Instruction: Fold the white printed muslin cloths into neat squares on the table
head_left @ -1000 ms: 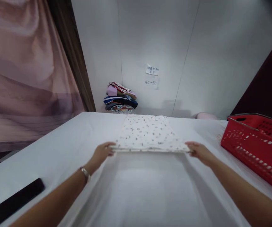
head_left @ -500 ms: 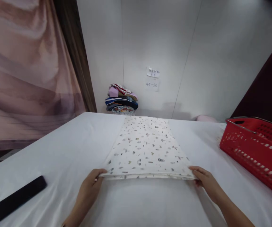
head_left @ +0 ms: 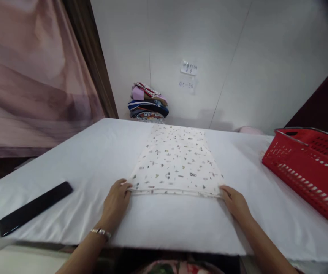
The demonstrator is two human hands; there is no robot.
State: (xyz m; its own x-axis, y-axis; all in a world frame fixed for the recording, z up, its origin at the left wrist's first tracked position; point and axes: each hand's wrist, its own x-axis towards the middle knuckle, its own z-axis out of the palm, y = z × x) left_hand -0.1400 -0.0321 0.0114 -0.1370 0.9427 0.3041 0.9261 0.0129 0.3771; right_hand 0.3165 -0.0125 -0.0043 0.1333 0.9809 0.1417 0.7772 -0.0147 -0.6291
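A white cloth (head_left: 178, 163) with small grey and olive prints lies as a long folded strip down the middle of the table. Its near edge shows stacked layers. My left hand (head_left: 117, 199) pinches the near left corner between thumb and fingers, and a silver bracelet circles that wrist. At the near right corner, my right hand (head_left: 234, 199) grips the cloth with the thumb on top. The fingers under the fabric are partly hidden. Between both hands the near edge runs nearly straight, close to the table surface.
A white-covered table (head_left: 95, 160) spreads under everything. On the left lies a flat black bar-shaped object (head_left: 35, 208). To the right stands a red plastic basket (head_left: 303, 163). Folded clothes (head_left: 148, 102) are stacked beyond the far edge, near a wall with paper notes (head_left: 188, 76).
The view has tilted downward, so the table's front edge now shows. Both hands keep hold of the cloth's near corners, and its near edge appears lowered toward the table.
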